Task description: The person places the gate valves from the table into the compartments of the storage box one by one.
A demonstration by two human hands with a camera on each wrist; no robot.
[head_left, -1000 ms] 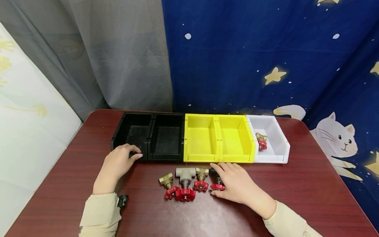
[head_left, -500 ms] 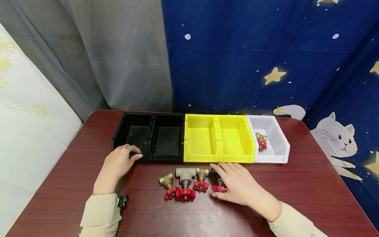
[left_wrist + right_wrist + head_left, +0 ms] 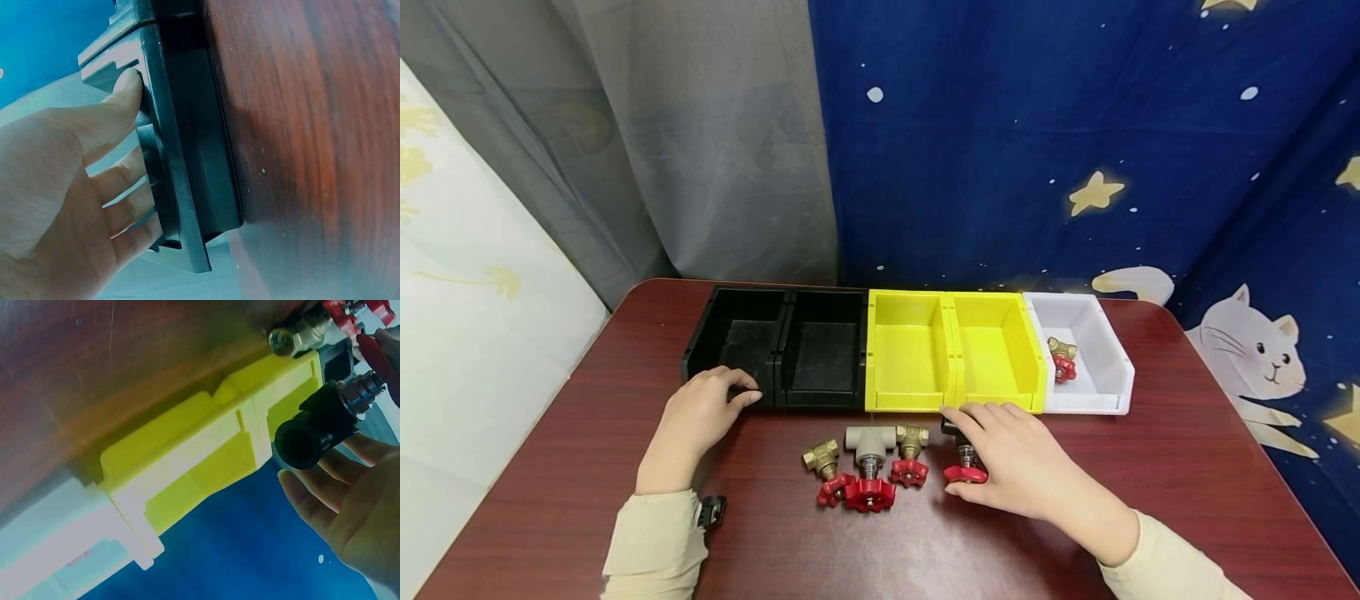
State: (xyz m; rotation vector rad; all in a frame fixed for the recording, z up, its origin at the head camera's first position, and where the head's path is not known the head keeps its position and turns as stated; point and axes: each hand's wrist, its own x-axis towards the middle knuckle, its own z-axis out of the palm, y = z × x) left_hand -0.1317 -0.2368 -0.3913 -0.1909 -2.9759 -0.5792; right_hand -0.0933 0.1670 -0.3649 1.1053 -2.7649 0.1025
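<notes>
My left hand [image 3: 702, 412] rests at the front rim of the leftmost black bin [image 3: 752, 333]; its relaxed fingers reach over the lip in the left wrist view, thumb near the corner. My right hand [image 3: 1022, 458] holds a black tee-shaped valve with a red handwheel [image 3: 966, 474], in front of the right yellow bin. In the right wrist view, the thumb lies at the wheel and fingers lie along the black body [image 3: 319, 425]. Left of it on the table lie a brass valve [image 3: 912, 454], a grey plastic valve [image 3: 870, 467] and another brass valve [image 3: 827, 471], all with red handwheels.
Beside the leftmost bin stand a second black bin [image 3: 822, 400], two yellow bins [image 3: 910, 402] and a white bin [image 3: 1112, 387], joined in a row. One brass valve [image 3: 1063, 360] lies inside the white bin. Curtains hang behind the table [image 3: 775, 550].
My right hand has shifted slightly right with the black valve, widening the gap to the brass valve beside it. My left hand and the bins stay in place.
</notes>
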